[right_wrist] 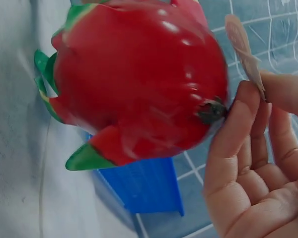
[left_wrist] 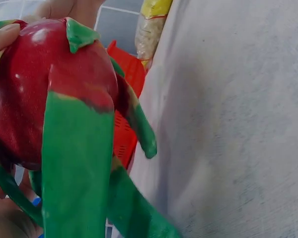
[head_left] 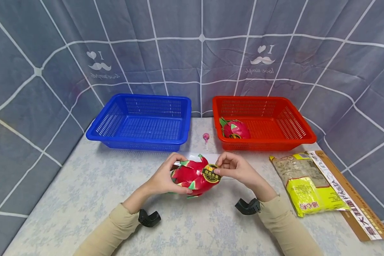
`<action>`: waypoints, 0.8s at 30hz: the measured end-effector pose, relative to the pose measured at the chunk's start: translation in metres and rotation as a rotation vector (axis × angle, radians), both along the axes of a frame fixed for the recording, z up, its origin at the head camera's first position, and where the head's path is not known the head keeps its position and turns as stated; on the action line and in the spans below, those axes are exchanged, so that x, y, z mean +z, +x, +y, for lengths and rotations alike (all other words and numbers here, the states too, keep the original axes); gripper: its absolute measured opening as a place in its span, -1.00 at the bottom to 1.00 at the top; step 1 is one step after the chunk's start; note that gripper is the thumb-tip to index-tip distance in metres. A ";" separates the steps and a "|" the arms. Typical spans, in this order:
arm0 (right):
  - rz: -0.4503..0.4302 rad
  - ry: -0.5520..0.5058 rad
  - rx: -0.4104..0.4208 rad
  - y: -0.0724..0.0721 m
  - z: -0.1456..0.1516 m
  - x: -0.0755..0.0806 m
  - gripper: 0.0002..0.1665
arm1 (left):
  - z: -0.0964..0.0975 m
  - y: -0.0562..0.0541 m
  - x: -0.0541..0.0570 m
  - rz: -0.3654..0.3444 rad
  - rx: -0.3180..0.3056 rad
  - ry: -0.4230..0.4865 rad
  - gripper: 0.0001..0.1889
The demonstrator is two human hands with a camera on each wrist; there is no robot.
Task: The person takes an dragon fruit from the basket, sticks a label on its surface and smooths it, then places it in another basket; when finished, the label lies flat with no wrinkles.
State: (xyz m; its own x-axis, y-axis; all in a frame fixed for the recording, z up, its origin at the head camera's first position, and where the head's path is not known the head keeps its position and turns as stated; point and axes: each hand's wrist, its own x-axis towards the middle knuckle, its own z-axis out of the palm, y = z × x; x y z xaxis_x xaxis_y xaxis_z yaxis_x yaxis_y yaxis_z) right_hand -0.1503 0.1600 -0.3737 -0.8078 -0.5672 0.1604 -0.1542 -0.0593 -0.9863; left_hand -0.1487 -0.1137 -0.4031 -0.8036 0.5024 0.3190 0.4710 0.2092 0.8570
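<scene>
My left hand (head_left: pixel 165 177) grips a red dragon fruit (head_left: pixel 187 177) with green-tipped scales, fingers behind it and thumb along the near side. A black-and-gold oval sticker (head_left: pixel 210 174) shows at the fruit's right end in the head view. Thumb and index finger of my right hand (head_left: pixel 240 171) pinch this sticker's right edge. Seen from the right wrist, the sticker (right_wrist: pixel 244 47) stands nearly edge-on, with a gap between it and the fruit (right_wrist: pixel 139 84). Long green scales (left_wrist: pixel 79 163) fill much of the left wrist view.
Behind stand a blue basket (head_left: pixel 140 144) on the left and a red basket (head_left: pixel 262 145) with another dragon fruit (head_left: pixel 238 128) inside. A pink lollipop (head_left: pixel 206 137) lies between them. To the right, a yellow pasta bag (head_left: pixel 310 188) lies partly over a long brown-and-white box (head_left: pixel 368 220).
</scene>
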 end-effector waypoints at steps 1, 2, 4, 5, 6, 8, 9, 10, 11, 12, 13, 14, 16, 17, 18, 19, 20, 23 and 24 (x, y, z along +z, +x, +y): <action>0.017 -0.005 0.005 0.001 -0.001 0.000 -0.79 | 0.000 0.001 0.002 -0.014 -0.001 0.003 -0.22; 0.031 -0.008 0.007 0.001 -0.001 0.001 -0.78 | 0.000 0.003 0.007 -0.018 -0.003 0.003 -0.24; 0.062 -0.015 0.007 0.003 -0.002 0.002 -0.77 | 0.001 0.007 0.017 -0.033 -0.012 0.004 -0.27; 0.079 -0.016 0.008 0.004 -0.002 0.002 -0.76 | 0.001 0.009 0.022 -0.041 -0.018 0.005 -0.29; 0.093 -0.015 0.008 0.004 -0.002 0.003 -0.75 | 0.002 0.011 0.027 -0.046 -0.022 0.004 -0.31; 0.112 -0.005 0.005 0.006 -0.003 0.003 -0.75 | 0.003 0.015 0.034 -0.039 -0.029 0.003 -0.33; 0.125 -0.001 0.004 0.006 -0.004 0.004 -0.74 | 0.003 0.016 0.035 -0.043 -0.027 0.000 -0.33; 0.137 0.007 0.001 0.007 -0.004 0.004 -0.74 | 0.003 0.016 0.035 -0.047 -0.025 -0.005 -0.33; 0.149 0.021 -0.009 0.008 -0.004 0.004 -0.74 | 0.003 0.014 0.031 -0.049 -0.024 -0.005 -0.32; 0.164 0.038 -0.023 0.009 -0.005 0.004 -0.74 | 0.002 0.012 0.026 -0.047 -0.021 -0.006 -0.32; 0.181 0.064 -0.042 0.010 -0.007 0.005 -0.75 | 0.001 0.010 0.021 -0.045 -0.021 -0.006 -0.31; 0.196 0.093 -0.068 0.012 -0.008 0.006 -0.75 | 0.001 0.007 0.017 -0.051 -0.020 -0.004 -0.31; 0.231 0.168 -0.128 0.015 -0.011 0.008 -0.75 | -0.001 0.002 0.007 -0.056 -0.020 0.002 -0.31; 0.251 0.206 -0.158 0.017 -0.013 0.009 -0.74 | -0.002 0.000 0.002 -0.056 -0.021 0.006 -0.31; 0.269 0.240 -0.184 0.019 -0.014 0.010 -0.74 | -0.002 -0.001 0.002 -0.058 -0.021 0.008 -0.32; 0.288 0.271 -0.210 0.020 -0.015 0.011 -0.74 | -0.003 -0.001 0.002 -0.062 -0.022 0.010 -0.32; 0.318 0.293 -0.229 0.020 -0.016 0.011 -0.73 | -0.003 -0.001 0.001 -0.065 -0.021 0.014 -0.32; 0.425 0.331 -0.264 0.020 -0.018 0.010 -0.74 | -0.004 -0.002 0.001 -0.081 -0.016 0.024 -0.32; 0.459 0.343 -0.269 0.020 -0.018 0.009 -0.75 | -0.004 -0.002 0.000 -0.091 -0.011 0.029 -0.32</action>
